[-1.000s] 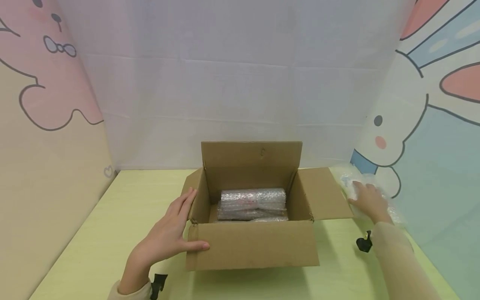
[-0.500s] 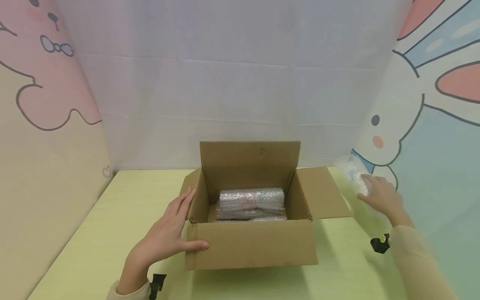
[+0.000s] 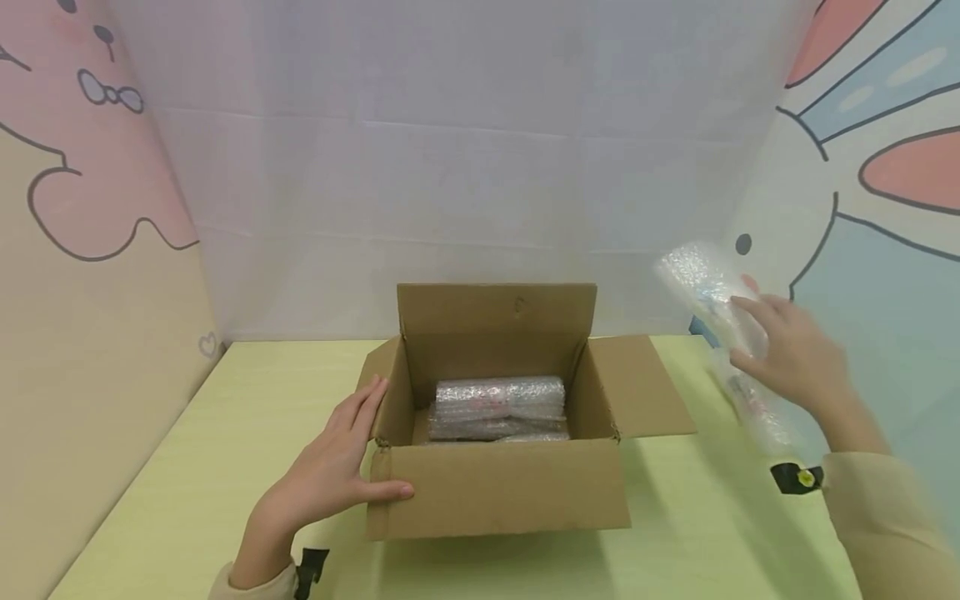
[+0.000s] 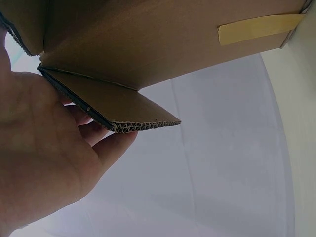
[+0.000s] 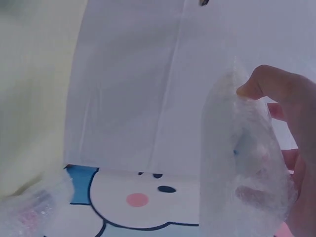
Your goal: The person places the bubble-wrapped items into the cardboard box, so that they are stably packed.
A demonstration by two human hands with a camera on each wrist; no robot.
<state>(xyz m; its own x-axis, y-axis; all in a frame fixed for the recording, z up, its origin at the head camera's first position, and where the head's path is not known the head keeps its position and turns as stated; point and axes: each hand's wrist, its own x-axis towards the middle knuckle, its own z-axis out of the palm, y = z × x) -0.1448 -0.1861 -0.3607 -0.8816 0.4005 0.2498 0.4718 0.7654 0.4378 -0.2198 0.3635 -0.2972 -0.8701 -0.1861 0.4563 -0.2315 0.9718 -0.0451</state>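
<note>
My left hand (image 3: 322, 475) rests at the left front corner of an open cardboard box (image 3: 498, 492), thumb along the front flap and fingers fairly straight on the left side flap. In the left wrist view, that flap (image 4: 108, 98) lies against the fingers. At right, my right hand (image 3: 802, 350) holds a bubble-wrapped package (image 3: 708, 283) raised above the table and tilted. The right wrist view shows the thumb pressed on one side of the bubble wrap (image 5: 232, 148), with fingers on the other. Inside the box lie silvery bubble-wrapped bundles (image 3: 498, 400).
Another bubble-wrapped item (image 3: 757, 408) lies on the pale yellow table (image 3: 285, 383) beside the right wall, below my right hand. The box's right flap (image 3: 641, 387) sticks out sideways. Cartoon-printed panels (image 3: 885, 292) stand at both sides, and a white sheet (image 3: 465, 167) hangs behind.
My right hand has lifted the bubble-wrapped package up from the table's right edge, shifting slightly right and uncovering another wrapped item below. My left hand stays at the box corner.
</note>
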